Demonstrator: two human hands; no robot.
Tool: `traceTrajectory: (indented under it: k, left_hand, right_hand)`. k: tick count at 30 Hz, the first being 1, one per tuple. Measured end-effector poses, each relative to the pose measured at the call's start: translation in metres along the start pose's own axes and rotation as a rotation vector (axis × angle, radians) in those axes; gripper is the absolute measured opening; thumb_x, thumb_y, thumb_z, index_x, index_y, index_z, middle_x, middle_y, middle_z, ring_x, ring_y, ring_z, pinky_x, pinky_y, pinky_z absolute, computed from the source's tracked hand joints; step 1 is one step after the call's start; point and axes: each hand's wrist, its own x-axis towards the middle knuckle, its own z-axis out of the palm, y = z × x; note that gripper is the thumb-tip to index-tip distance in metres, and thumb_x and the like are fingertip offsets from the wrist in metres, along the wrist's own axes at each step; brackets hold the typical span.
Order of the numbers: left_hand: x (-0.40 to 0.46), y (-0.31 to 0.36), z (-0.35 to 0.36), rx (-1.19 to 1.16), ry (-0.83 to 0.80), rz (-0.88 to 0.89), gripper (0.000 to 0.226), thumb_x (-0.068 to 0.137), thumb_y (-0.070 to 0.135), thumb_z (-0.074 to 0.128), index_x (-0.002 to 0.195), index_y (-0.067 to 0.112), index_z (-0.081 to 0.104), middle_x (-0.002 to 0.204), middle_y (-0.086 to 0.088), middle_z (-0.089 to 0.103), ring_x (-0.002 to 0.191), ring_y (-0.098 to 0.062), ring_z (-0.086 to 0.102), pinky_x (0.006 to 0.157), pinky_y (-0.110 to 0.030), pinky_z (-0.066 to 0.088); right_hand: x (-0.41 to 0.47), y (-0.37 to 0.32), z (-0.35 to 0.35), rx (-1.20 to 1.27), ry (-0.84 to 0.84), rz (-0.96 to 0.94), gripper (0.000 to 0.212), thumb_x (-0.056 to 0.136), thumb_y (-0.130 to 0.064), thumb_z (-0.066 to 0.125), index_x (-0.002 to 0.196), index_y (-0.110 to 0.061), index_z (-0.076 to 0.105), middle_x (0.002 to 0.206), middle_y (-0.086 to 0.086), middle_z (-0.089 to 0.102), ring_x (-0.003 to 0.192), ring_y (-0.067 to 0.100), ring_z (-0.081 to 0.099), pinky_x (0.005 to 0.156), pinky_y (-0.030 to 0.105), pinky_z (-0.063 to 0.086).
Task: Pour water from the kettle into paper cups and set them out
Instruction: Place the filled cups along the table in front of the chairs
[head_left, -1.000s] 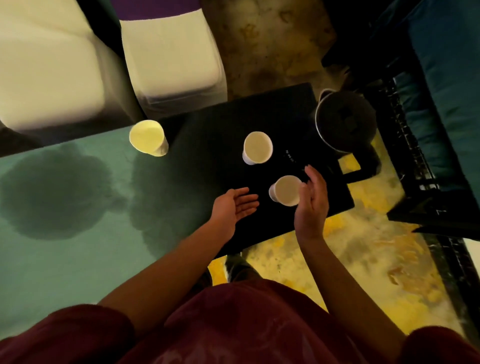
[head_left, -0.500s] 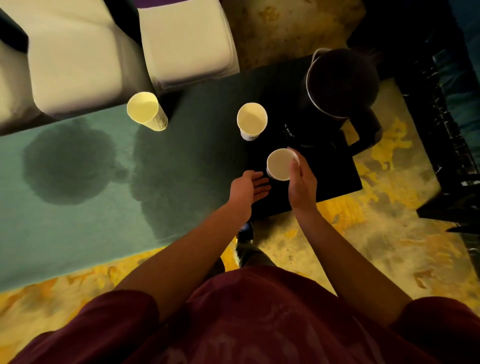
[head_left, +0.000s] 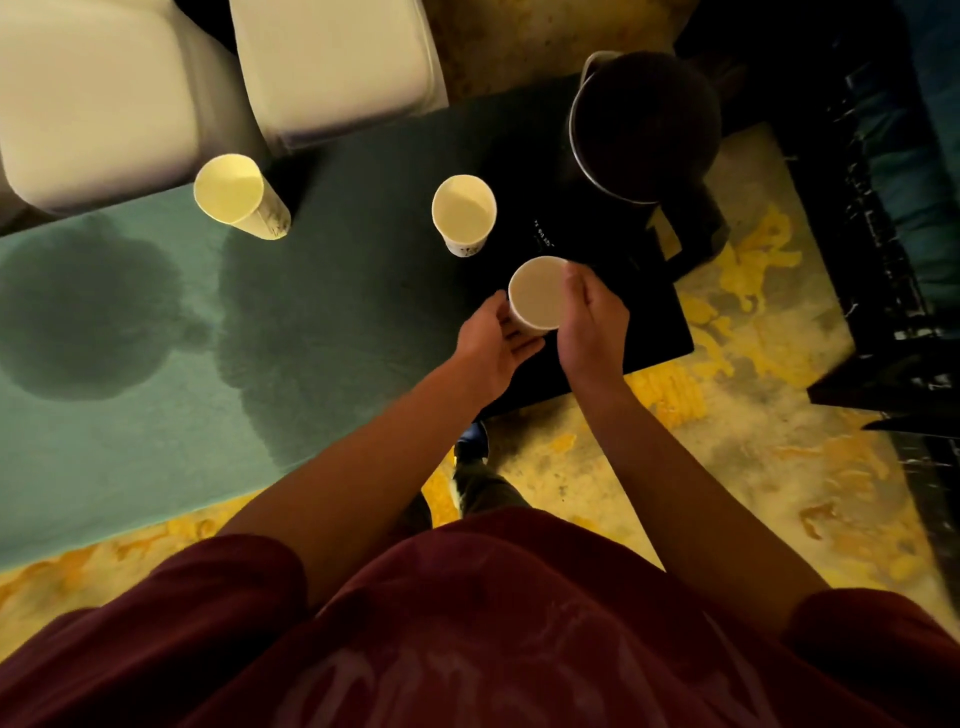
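Dark maroon short-sleeved shirt (head_left: 467, 623), faint pale print across the chest, design unreadable. Sleeves end above the elbows; both forearms bare, no watch, bands or rings visible. Below the shirt hem, dark olive trousers (head_left: 480, 488) and a dark shoe with a bluish toe (head_left: 471, 436). Dim, yellowish light.

Three paper cups: one (head_left: 240, 195) far left of the kettle (head_left: 644, 130), one (head_left: 464, 210) just left of it, one (head_left: 535, 296) nearer than it. One kettle. Two chairs (head_left: 98, 98) (head_left: 332, 62). Two hands (head_left: 491, 345) (head_left: 592, 325).
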Motion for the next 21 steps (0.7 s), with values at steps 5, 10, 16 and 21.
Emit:
traceTrajectory:
  k: [5,10,16,21]
  left_hand:
    - [-0.008,0.004,0.020,-0.122,-0.114,0.013,0.022,0.104,0.018,0.042,0.105,0.007,0.061,0.101,-0.011,0.065,0.089,-0.023,0.066,0.077,-0.035,0.057]
    - [-0.026,0.011,0.021,-0.140,-0.184,0.021,0.019,0.102,0.019,0.047,0.106,0.007,0.061,0.092,-0.011,0.066,0.083,-0.022,0.065,0.065,-0.031,0.055]
    - [-0.059,0.029,0.007,-0.173,-0.273,0.070,0.020,0.102,0.016,0.049,0.118,0.008,0.057,0.099,-0.012,0.065,0.090,-0.023,0.064,0.077,-0.032,0.053]
    - [-0.087,0.047,-0.010,-0.268,-0.270,0.103,0.026,0.101,0.015,0.050,0.126,0.006,0.053,0.099,-0.012,0.063,0.090,-0.024,0.062,0.081,-0.034,0.049]
  right_hand:
    - [-0.008,-0.015,-0.011,0.081,0.007,0.026,0.036,0.103,-0.036,0.044,0.118,-0.019,0.072,0.104,-0.009,0.070,0.093,-0.008,0.063,0.079,0.006,0.046]
    - [-0.022,-0.031,-0.014,0.150,-0.014,0.015,0.030,0.104,-0.030,0.044,0.115,-0.021,0.071,0.101,-0.016,0.069,0.093,-0.009,0.064,0.077,0.010,0.048]
    - [-0.045,-0.067,-0.012,0.310,-0.116,-0.091,0.039,0.107,-0.027,0.039,0.134,-0.014,0.064,0.130,0.002,0.069,0.118,0.011,0.065,0.091,0.021,0.052]
    - [-0.061,-0.095,0.006,0.417,-0.155,-0.136,0.036,0.110,-0.012,0.037,0.132,-0.003,0.063,0.132,0.013,0.068,0.119,0.012,0.066,0.091,0.019,0.051]
